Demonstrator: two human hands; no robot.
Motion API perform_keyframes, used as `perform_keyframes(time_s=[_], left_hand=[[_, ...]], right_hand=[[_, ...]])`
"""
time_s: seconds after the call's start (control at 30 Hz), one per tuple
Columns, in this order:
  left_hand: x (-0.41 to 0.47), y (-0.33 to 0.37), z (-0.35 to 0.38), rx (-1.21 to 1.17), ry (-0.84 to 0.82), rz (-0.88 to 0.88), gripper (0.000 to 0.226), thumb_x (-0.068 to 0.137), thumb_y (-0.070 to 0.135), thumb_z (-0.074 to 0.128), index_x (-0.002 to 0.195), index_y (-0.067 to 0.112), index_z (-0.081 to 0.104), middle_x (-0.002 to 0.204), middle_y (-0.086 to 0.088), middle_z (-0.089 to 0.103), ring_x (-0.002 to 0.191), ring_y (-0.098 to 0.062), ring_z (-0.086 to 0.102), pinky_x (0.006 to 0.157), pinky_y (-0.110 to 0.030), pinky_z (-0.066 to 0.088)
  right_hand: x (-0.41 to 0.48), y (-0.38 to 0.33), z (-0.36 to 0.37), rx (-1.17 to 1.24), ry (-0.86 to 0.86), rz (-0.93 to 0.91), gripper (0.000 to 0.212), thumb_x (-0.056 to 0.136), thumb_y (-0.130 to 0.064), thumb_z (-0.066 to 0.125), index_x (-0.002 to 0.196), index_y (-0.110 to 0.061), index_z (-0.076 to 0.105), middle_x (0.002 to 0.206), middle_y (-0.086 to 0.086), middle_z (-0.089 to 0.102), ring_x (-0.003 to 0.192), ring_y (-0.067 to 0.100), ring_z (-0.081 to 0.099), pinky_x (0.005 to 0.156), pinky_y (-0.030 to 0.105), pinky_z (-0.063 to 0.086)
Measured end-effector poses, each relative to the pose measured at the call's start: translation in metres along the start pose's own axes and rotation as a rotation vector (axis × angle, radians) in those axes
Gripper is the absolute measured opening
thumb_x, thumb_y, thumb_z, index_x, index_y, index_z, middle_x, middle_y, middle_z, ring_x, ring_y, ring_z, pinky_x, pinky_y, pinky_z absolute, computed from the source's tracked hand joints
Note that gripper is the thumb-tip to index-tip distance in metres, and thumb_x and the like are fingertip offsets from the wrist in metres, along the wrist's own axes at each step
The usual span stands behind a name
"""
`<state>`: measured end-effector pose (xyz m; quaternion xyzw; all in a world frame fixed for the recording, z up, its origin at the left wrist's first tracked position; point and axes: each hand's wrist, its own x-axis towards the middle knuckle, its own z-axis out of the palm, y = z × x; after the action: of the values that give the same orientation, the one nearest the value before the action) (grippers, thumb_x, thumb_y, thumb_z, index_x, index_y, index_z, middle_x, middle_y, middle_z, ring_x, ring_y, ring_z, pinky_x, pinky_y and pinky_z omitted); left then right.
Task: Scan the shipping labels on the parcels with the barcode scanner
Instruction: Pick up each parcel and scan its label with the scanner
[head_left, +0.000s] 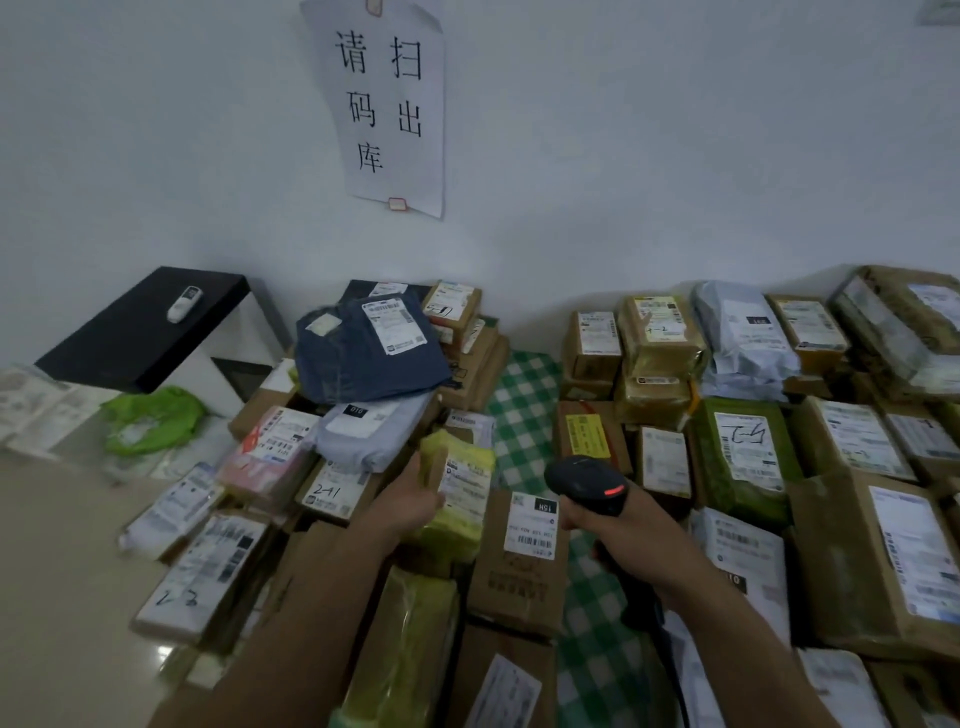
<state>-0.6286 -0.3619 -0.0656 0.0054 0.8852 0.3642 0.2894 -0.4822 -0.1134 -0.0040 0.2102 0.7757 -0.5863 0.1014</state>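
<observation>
My left hand (410, 496) grips a yellow-wrapped parcel (460, 499) by its left edge and holds it tilted up, its white shipping label (465, 480) turned to the right. My right hand (597, 514) grips a black barcode scanner (584, 480) by the handle, a red light glowing on its head. The scanner's head sits just right of the parcel and points toward it. Beneath the hands lies a brown cardboard box (519, 566) with a white label.
Piles of labelled parcels cover a green checked cloth (524, 410): a blue bag (363, 348) and boxes at left, brown and green boxes at right. A black-topped cabinet (140, 327) stands at the far left. A paper notice (389, 104) hangs on the wall.
</observation>
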Motion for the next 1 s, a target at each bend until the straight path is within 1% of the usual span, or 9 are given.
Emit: perform_keyframes(time_s=[0.07, 0.13, 0.2, 0.3, 0.43, 0.63, 0.77, 0.9, 1.0], left_hand=[[0.000, -0.012, 0.008, 0.080, 0.053, 0.030, 0.069, 0.103, 0.011, 0.052, 0.163, 0.015, 0.018, 0.162, -0.013, 0.034, 0.143, -0.030, 0.040, 0.100, -0.018, 0.029], [-0.005, -0.015, 0.015, 0.148, 0.035, -0.021, 0.081, 0.097, 0.013, 0.053, 0.165, 0.026, 0.010, 0.165, -0.016, 0.024, 0.142, -0.037, 0.040, 0.104, -0.029, 0.036], [-0.009, -0.009, 0.020, 0.254, 0.120, 0.026, 0.080, 0.090, 0.018, 0.059, 0.161, 0.029, 0.023, 0.163, -0.016, 0.022, 0.140, -0.041, 0.040, 0.107, -0.043, 0.044], [-0.007, 0.014, 0.022, 0.401, 0.293, 0.310, 0.062, 0.087, 0.047, 0.062, 0.144, 0.023, 0.051, 0.152, -0.007, 0.047, 0.144, -0.031, 0.038, 0.117, -0.047, 0.034], [0.016, 0.018, 0.032, 0.508, 0.186, 0.314, 0.089, 0.073, 0.079, 0.057, 0.147, 0.035, 0.040, 0.158, -0.001, 0.032, 0.154, -0.035, 0.020, 0.123, -0.054, 0.022], [0.007, 0.005, 0.045, 0.429, 0.275, 0.242, 0.072, 0.085, 0.068, 0.063, 0.144, 0.028, 0.049, 0.153, -0.002, 0.045, 0.149, -0.031, 0.026, 0.113, -0.055, 0.038], [0.010, 0.000, 0.056, 0.497, 0.391, 0.272, 0.072, 0.087, 0.066, 0.061, 0.143, 0.022, 0.051, 0.150, -0.007, 0.049, 0.148, -0.035, 0.033, 0.120, -0.053, 0.031], [0.028, 0.036, 0.073, 0.314, 0.278, 0.443, 0.056, 0.091, 0.038, 0.070, 0.142, 0.018, 0.055, 0.152, -0.005, 0.044, 0.148, -0.027, 0.030, 0.120, -0.045, 0.033], [0.044, 0.080, 0.095, 0.089, 0.158, 0.425, 0.050, 0.095, 0.037, 0.070, 0.139, 0.019, 0.058, 0.144, 0.001, 0.053, 0.135, -0.016, 0.047, 0.108, -0.030, 0.040]], right_hand=[[0.001, 0.001, 0.002, 0.006, -0.009, -0.007, 0.040, 0.086, -0.055, 0.077, 0.122, -0.046, 0.061, 0.097, -0.006, 0.079, 0.090, 0.021, 0.075, 0.081, 0.047, 0.062], [0.000, 0.000, 0.003, 0.006, -0.015, -0.012, 0.034, 0.086, -0.056, 0.076, 0.116, -0.048, 0.062, 0.097, -0.003, 0.079, 0.080, 0.019, 0.073, 0.076, 0.044, 0.061], [-0.003, -0.003, 0.003, -0.006, -0.025, -0.012, 0.028, 0.088, -0.053, 0.074, 0.112, -0.049, 0.061, 0.097, -0.001, 0.079, 0.070, 0.014, 0.068, 0.069, 0.036, 0.057], [-0.008, -0.008, 0.002, 0.002, -0.034, -0.025, 0.025, 0.092, -0.049, 0.073, 0.113, -0.045, 0.062, 0.096, 0.000, 0.079, 0.067, 0.009, 0.066, 0.066, 0.032, 0.053], [-0.013, -0.012, -0.002, 0.021, -0.012, -0.044, 0.025, 0.091, -0.042, 0.077, 0.111, -0.045, 0.064, 0.091, -0.005, 0.078, 0.061, -0.001, 0.063, 0.063, 0.024, 0.051], [-0.012, -0.010, -0.010, -0.007, -0.021, -0.040, 0.020, 0.095, -0.035, 0.074, 0.112, -0.041, 0.063, 0.100, 0.008, 0.077, 0.066, 0.009, 0.063, 0.062, 0.024, 0.051], [0.002, -0.001, -0.016, -0.022, 0.017, 0.021, 0.034, 0.094, -0.038, 0.074, 0.125, -0.038, 0.060, 0.098, -0.004, 0.078, 0.068, 0.011, 0.067, 0.066, 0.027, 0.055], [0.021, 0.007, -0.032, -0.003, 0.067, 0.066, 0.028, 0.093, -0.039, 0.075, 0.117, -0.040, 0.062, 0.096, -0.006, 0.078, 0.067, 0.011, 0.068, 0.066, 0.029, 0.056], [0.036, 0.019, -0.051, 0.018, 0.132, 0.121, 0.029, 0.094, -0.036, 0.075, 0.121, -0.033, 0.065, 0.096, -0.006, 0.078, 0.072, 0.010, 0.070, 0.063, 0.024, 0.056]])
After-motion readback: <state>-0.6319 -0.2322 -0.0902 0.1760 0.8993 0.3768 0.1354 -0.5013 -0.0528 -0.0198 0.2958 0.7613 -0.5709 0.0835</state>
